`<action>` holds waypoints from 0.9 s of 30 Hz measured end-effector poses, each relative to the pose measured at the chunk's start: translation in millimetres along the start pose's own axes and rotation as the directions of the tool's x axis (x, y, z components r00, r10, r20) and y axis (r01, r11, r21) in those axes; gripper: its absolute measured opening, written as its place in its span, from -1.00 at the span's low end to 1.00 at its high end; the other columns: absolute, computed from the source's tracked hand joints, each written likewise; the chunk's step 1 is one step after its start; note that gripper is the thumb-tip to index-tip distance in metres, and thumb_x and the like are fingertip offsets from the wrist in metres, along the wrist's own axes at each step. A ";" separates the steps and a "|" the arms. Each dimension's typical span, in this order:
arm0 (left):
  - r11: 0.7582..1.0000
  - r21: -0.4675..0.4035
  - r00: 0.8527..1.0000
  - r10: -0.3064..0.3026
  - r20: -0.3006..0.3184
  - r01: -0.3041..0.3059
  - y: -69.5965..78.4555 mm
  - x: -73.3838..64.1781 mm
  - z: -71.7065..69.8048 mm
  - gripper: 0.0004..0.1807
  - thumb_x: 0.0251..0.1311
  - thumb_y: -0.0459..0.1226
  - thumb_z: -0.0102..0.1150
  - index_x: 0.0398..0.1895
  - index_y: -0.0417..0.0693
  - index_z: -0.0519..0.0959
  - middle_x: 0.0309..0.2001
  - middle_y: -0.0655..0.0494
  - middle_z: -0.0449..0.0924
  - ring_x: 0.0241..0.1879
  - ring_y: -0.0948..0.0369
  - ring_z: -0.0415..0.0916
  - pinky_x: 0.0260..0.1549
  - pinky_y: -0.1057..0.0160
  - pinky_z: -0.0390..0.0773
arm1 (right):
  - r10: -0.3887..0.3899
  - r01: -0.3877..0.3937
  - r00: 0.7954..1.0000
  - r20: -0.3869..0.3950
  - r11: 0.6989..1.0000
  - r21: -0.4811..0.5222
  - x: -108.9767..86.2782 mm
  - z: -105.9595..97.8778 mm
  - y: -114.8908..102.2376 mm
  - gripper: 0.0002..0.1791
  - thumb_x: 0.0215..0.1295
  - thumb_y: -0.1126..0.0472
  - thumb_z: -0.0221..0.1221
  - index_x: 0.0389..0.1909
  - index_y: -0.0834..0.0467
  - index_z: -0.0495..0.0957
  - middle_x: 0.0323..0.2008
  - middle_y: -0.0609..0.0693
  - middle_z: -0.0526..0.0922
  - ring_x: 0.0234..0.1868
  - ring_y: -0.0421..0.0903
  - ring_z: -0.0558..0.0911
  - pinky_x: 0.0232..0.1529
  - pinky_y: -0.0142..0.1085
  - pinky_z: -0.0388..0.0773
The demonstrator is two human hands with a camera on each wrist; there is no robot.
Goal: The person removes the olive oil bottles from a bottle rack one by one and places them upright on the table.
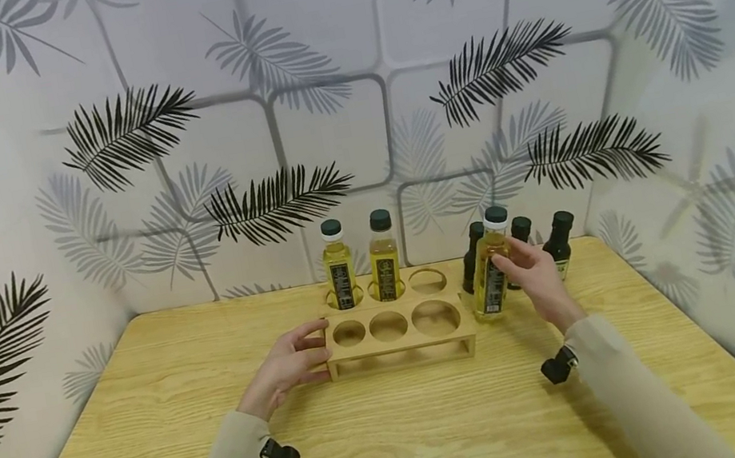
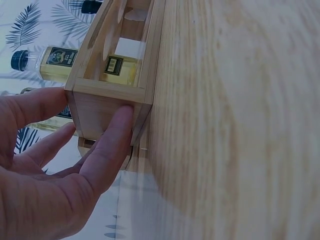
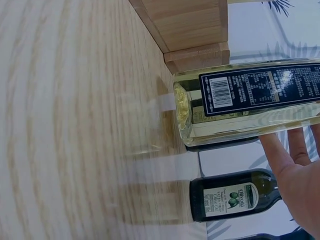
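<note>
My right hand [image 1: 539,277] grips a clear bottle of yellow oil [image 1: 493,273] with a dark green cap, tilted slightly, just right of a wooden rack [image 1: 401,341]. In the right wrist view, the bottle's dark back label [image 3: 260,90] with a barcode shows, and its base appears just above the table. My left hand [image 1: 291,362] touches the rack's left end, its fingers fairly straight; the left wrist view shows the end panel [image 2: 102,112] under the fingertips. Two similar oil bottles, one [image 1: 339,266] left and one [image 1: 384,259] middle, stand in the rack's back row.
Dark bottles stand behind and beside my right hand, one [image 1: 559,241] farthest right, one [image 1: 473,260] partly hidden by the held bottle. The back right hole [image 1: 427,281] and the front holes hold no bottles. A patterned wall [image 1: 337,137] borders the wood-grain table [image 1: 402,434].
</note>
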State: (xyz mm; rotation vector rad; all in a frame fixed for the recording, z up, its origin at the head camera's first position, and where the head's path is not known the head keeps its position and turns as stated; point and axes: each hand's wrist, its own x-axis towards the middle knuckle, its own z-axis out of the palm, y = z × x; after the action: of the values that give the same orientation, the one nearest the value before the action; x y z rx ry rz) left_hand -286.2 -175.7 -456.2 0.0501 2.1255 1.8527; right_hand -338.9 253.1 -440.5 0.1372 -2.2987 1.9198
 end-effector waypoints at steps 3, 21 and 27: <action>1.000 0.002 1.000 0.000 -0.002 0.000 -0.1 0.3 0.0 -0.36 0.33 -0.41 0.14 0.45 0.11 0.30 0.32 -0.25 0.29 0.08 0.01 0.53 -0.06 0.01 0.68 | 0.001 -0.001 1.000 0.005 1.000 -0.001 -1.1 0.4 1.3 -0.23 0.41 -0.04 0.15 0.52 0.11 0.11 0.18 -0.10 0.49 -0.01 -0.50 0.51 -0.07 -0.54 0.54; 1.000 -0.005 1.000 -0.001 0.005 0.001 -2.3 0.9 1.1 -0.36 0.31 -0.40 0.16 0.45 0.09 0.30 0.32 -0.25 0.29 0.10 0.01 0.52 -0.05 0.02 0.68 | -0.004 0.003 0.999 0.032 1.000 0.013 -4.9 -5.0 12.8 -0.22 0.44 0.01 0.12 0.54 0.15 0.03 0.45 0.23 0.23 0.21 -0.35 0.43 -0.02 -0.63 0.48; 1.000 -0.007 1.000 -0.001 -0.008 0.001 -3.1 0.8 0.2 -0.36 0.31 -0.40 0.16 0.44 0.11 0.31 0.31 -0.24 0.30 0.07 0.03 0.53 -0.07 0.02 0.69 | -0.026 0.023 0.998 0.059 0.999 0.041 -4.1 -5.5 15.6 -0.20 0.42 -0.01 0.15 0.54 0.17 0.04 0.45 0.26 0.21 0.20 -0.39 0.44 -0.01 -0.60 0.51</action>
State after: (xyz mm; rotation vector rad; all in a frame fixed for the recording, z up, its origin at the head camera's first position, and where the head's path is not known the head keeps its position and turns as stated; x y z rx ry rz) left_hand -286.3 -175.8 -459.3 0.0397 2.1239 1.8627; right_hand -337.1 261.2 -455.4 0.2293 -2.2853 1.9764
